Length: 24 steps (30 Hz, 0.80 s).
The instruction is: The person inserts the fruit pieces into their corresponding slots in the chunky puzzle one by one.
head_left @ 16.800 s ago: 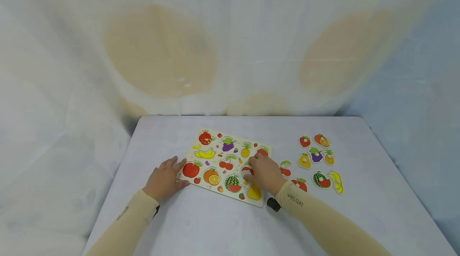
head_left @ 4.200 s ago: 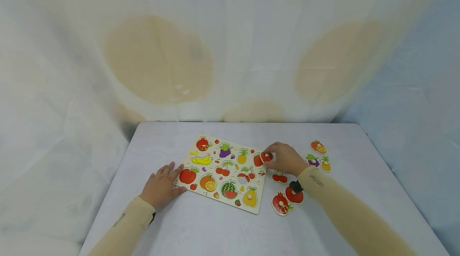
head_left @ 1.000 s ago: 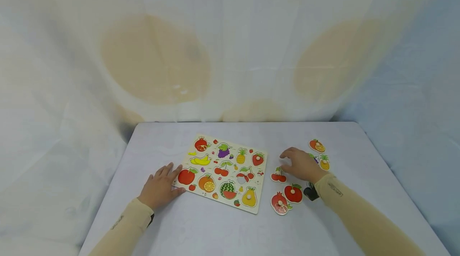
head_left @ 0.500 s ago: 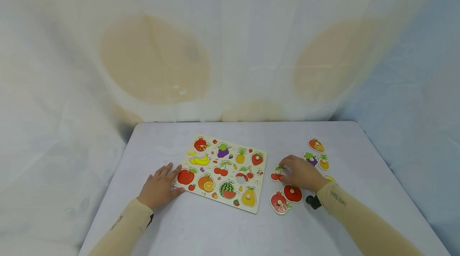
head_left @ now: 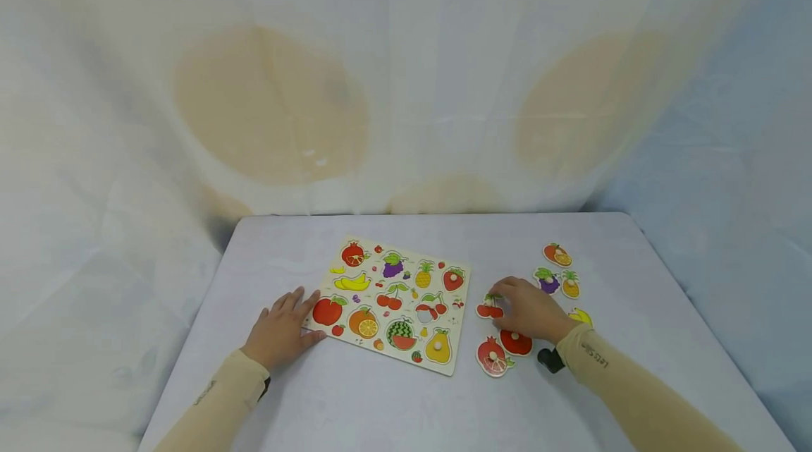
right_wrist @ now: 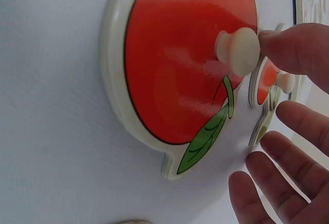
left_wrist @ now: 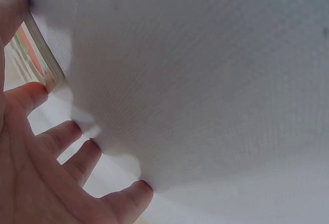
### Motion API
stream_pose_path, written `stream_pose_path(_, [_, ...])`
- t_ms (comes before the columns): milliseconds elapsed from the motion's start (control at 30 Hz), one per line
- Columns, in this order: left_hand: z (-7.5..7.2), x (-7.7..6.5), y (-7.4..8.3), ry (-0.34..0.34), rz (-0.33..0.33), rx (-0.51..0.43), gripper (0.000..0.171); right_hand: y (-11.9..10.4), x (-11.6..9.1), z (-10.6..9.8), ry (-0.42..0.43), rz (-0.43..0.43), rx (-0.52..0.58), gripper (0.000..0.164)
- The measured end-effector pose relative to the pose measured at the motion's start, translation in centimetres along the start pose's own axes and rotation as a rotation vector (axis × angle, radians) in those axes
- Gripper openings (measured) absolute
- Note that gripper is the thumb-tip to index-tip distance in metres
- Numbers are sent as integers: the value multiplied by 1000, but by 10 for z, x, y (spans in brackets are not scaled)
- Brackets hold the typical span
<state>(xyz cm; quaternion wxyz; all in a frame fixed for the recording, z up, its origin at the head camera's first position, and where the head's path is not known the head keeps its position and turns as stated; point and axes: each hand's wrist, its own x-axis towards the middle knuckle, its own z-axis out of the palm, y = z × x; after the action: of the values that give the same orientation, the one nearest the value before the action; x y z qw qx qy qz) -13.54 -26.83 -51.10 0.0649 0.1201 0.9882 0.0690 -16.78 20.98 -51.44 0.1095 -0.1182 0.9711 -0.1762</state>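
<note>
My left hand (head_left: 280, 331) lies with fingers spread at the near-left corner of the fruit puzzle board (head_left: 370, 293). Its thumb and one finger touch the board's edge in the left wrist view. Beyond the board's right side, my right hand (head_left: 529, 309) is over the cherry piece (head_left: 487, 309), thumb and fingers apart around its knob. The red apple piece (right_wrist: 175, 54) fills much of the right wrist view, its knob (right_wrist: 244, 52) close by the thumb. A strawberry piece (head_left: 453, 279) and a pear piece (head_left: 438, 346) sit in the board, knobs up.
A pomegranate piece (head_left: 493, 357) lies beside the apple. Farther right are orange (head_left: 557, 254), grape (head_left: 546, 281), pineapple (head_left: 570, 285) and banana (head_left: 580, 316) pieces, the last partly covered by the right arm. Cloth walls stand behind and beside the white table (head_left: 355, 402).
The strawberry piece, held at the board 4.2 seconds ago, now sits in it. Within the last second my right hand has lowered toward the cherry piece. The left hand stays at the board.
</note>
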Motion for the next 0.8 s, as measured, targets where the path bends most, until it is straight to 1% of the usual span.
stream_pose_path(433, [-3, -2, 1, -5, -4, -7, 81, -9, -4, -2, 7, -36, -43, 47])
stream_pose_path(633, [2, 0, -1, 4, -3, -4, 83, -8, -3, 0, 6, -18, -44, 47])
stream_pose_path(800, [6, 1, -4, 17, -3, -2, 83, -7, -2, 2, 17, -26, -54, 45])
